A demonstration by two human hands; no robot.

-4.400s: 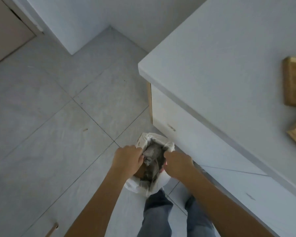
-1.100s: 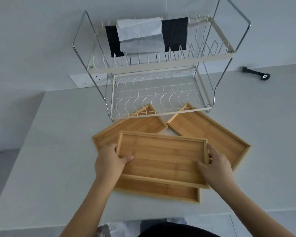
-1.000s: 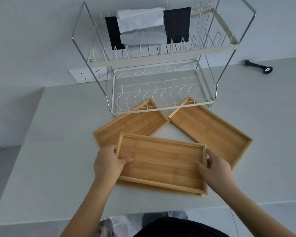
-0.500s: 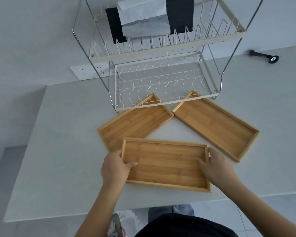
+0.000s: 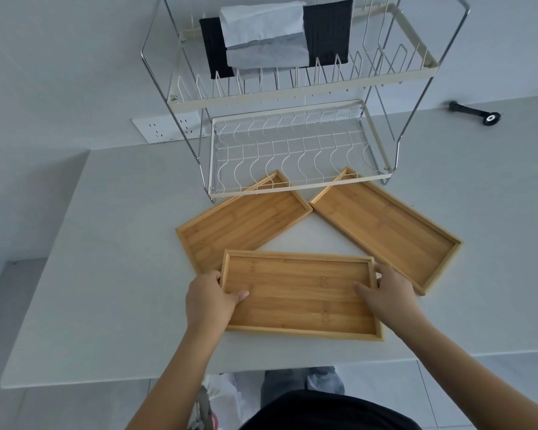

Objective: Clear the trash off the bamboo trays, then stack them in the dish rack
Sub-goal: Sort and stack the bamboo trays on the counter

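**Both hands gripping nearest bamboo tray at its short ends**

The left hand [image 5: 210, 301] is clasping the left end of the nearest tray [image 5: 302, 294], thumb lying inside on the tray floor, fingers wrapping out of sight beneath the rim. The right hand [image 5: 385, 293] is mirroring this at the right end, thumb inside. Both forearms are reaching forward from the bottom edge.

The tray is sitting near the front edge of the pale grey surface [image 5: 106, 274], overlapping a corner of the left tray [image 5: 239, 221]. The right tray [image 5: 385, 231] is lying angled, just beside it. Both far corners are tucking under the dish rack [image 5: 292, 187]. All three trays are showing bare. Cloths [image 5: 261, 35] are hanging over the upper tier. A wall socket [image 5: 165, 128] is sitting behind; a black tool [image 5: 475, 113] is lying far right.
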